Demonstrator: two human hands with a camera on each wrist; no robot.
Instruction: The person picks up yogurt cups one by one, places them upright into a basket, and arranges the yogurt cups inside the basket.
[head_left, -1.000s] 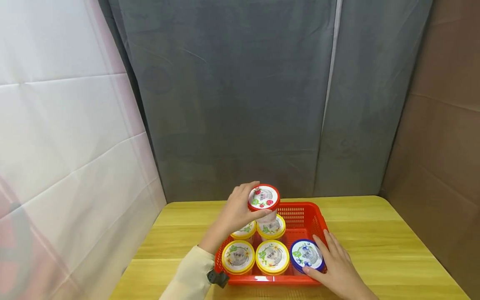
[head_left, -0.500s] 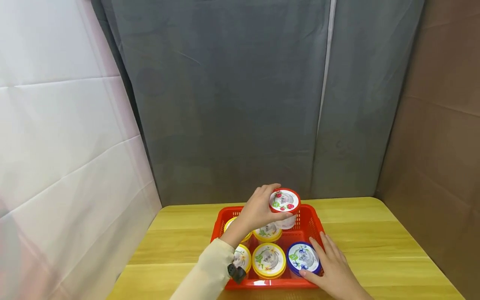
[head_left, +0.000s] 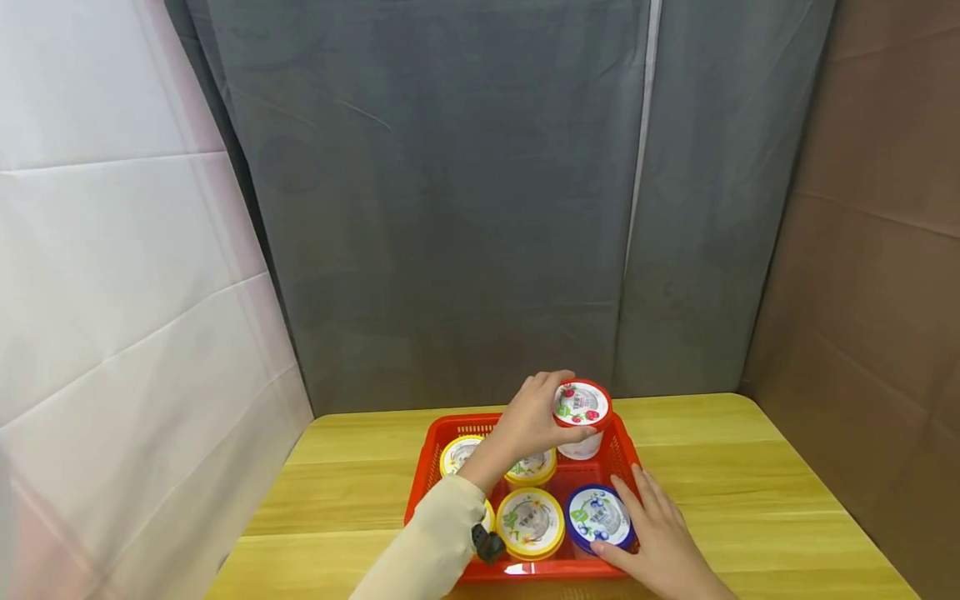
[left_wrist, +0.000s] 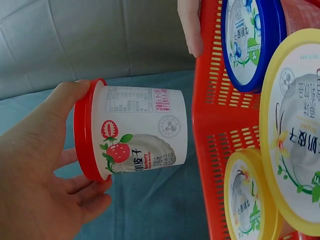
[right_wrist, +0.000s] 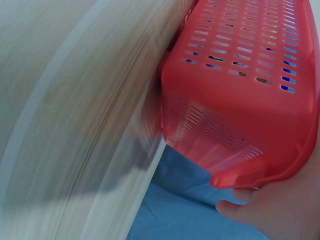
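Note:
My left hand [head_left: 532, 415] grips a strawberry cup [head_left: 582, 405] by its red lid, thumb on the near side. It holds the cup over the back right part of a red plastic basket [head_left: 431, 454]. In the left wrist view the strawberry cup [left_wrist: 142, 125] shows its white printed side; its base points toward the basket. My right hand [head_left: 663, 533] rests at the basket's front right, fingers fairly straight along the rim. Its thumb touches or nearly touches a blue-lidded blueberry cup [head_left: 600, 517]. The right wrist view shows this hand [right_wrist: 285, 205] by the rim.
Yellow-lidded cups stand in the basket: one front middle [head_left: 529, 523], one behind it [head_left: 532, 468], one back left [head_left: 459, 452]. My left sleeve [head_left: 431, 542] partly hides another. The basket sits on a wooden table [head_left: 337, 500], with grey cloth [head_left: 450, 208] behind.
My left hand has carried the strawberry cup to the right, from above the back middle yellow-lidded cup to the basket's back right, slightly lower. My right hand stays by the blueberry cup.

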